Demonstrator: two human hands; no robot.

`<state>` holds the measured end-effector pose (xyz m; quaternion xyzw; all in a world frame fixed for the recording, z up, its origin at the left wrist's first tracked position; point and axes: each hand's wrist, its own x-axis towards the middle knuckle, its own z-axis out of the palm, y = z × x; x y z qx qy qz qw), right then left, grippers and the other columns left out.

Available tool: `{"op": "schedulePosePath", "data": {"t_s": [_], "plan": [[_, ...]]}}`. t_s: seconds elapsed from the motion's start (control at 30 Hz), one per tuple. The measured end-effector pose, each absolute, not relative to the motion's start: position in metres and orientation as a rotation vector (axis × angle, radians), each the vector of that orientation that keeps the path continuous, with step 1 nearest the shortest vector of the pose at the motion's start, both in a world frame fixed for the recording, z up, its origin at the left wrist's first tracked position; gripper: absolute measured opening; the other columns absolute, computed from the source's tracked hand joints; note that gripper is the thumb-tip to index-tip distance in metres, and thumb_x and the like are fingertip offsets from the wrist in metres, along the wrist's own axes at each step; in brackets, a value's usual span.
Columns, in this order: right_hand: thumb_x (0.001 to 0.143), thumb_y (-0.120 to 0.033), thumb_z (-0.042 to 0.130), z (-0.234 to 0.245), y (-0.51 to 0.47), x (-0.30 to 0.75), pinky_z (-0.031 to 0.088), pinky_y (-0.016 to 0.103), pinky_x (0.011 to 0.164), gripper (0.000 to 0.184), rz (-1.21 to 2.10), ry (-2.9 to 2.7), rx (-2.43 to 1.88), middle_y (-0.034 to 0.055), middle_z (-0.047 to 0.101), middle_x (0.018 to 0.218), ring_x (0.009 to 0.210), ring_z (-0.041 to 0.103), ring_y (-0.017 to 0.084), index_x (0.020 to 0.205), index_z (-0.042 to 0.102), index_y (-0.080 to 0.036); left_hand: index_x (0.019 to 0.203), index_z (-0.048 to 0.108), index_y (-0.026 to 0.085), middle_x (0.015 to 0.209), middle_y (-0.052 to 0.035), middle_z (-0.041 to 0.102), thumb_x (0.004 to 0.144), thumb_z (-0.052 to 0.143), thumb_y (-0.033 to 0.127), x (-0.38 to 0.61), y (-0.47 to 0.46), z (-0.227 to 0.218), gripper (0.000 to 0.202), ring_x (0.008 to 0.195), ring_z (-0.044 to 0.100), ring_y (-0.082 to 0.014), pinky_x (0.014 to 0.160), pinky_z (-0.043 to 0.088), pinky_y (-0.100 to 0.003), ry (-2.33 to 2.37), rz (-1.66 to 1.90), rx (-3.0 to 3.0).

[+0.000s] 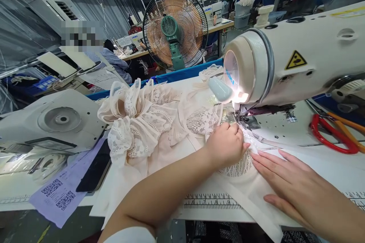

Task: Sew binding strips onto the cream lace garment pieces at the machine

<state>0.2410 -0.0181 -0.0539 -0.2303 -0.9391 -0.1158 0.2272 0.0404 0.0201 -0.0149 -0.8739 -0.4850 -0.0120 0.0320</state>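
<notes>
Workshop: sewing machines are lining the background, and a large fan is standing beyond the table.
Near edge: a printed ruler is running along it.
White machine: its lamp is lighting the needle area.
Lace piece: it is lying just in front of the needle area, a pale band hanging over the near edge.
Left hand: curled fingers are gripping the lace piece beside the needle area.
Right hand: open, it is resting with extended fingers on the piece's pale cloth.
Left side: frilled lace pile is sitting near a dark phone.
Far right: red-handled scissors are lying.
</notes>
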Motion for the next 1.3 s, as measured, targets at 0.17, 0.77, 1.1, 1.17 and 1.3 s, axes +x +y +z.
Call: {"op": "schedulePosePath", "data": {"t_s": [0.17,0.77,1.1,1.17,1.3], "plan": [[0.088,-0.042,0.044,-0.057,-0.016,0.242,0.037,0.043,0.094,0.051,-0.285,-2.589,-0.678,0.0074,0.063,0.119,0.108,0.058,0.024,0.133,0.044,-0.018,0.114,0.057,0.006,0.120,-0.0119,0.056,0.093,0.032,0.040,0.044,0.019,-0.017,0.048,0.100,0.050,-0.0247,0.084,0.044,-0.037,-1.550,-0.055,-2.687],[0.089,-0.041,0.042,-0.054,-0.010,0.242,0.039,0.043,0.090,0.061,-0.368,-2.615,-0.665,0.0099,0.061,0.122,0.108,0.058,0.024,0.140,0.031,-0.010,0.121,0.053,0.007,0.129,-0.0096,0.053,0.091,0.039,0.040,0.045,0.021,-0.019,0.047,0.109,0.046,-0.0252,0.088,0.042,-0.038,-1.623,-0.088,-2.607],[0.088,-0.040,0.044,-0.050,-0.011,0.245,0.038,0.042,0.091,0.057,-0.379,-2.606,-0.596,0.0092,0.063,0.120,0.109,0.057,0.026,0.136,0.040,-0.010,0.110,0.058,0.013,0.106,-0.0069,0.062,0.091,0.038,0.040,0.040,0.009,-0.002,0.039,0.101,0.051,-0.0245,0.097,0.035,-0.051,-1.428,0.039,-2.703],[0.087,-0.040,0.046,-0.049,-0.012,0.247,0.036,0.043,0.094,0.053,-0.359,-2.631,-0.587,0.0078,0.063,0.120,0.110,0.056,0.025,0.132,0.045,-0.012,0.114,0.056,0.013,0.110,-0.0078,0.060,0.090,0.039,0.044,0.041,0.008,-0.003,0.043,0.104,0.050,-0.0253,0.098,0.035,-0.053,-1.434,0.044,-2.695],[0.087,-0.039,0.046,-0.049,-0.010,0.248,0.036,0.042,0.094,0.044,-0.378,-2.626,-0.600,0.0074,0.064,0.118,0.108,0.057,0.024,0.123,0.054,-0.013,0.115,0.055,0.012,0.114,-0.0096,0.059,0.091,0.036,0.046,0.041,0.008,-0.009,0.046,0.107,0.049,-0.0258,0.099,0.034,-0.055,-1.440,0.005,-2.680]]}}
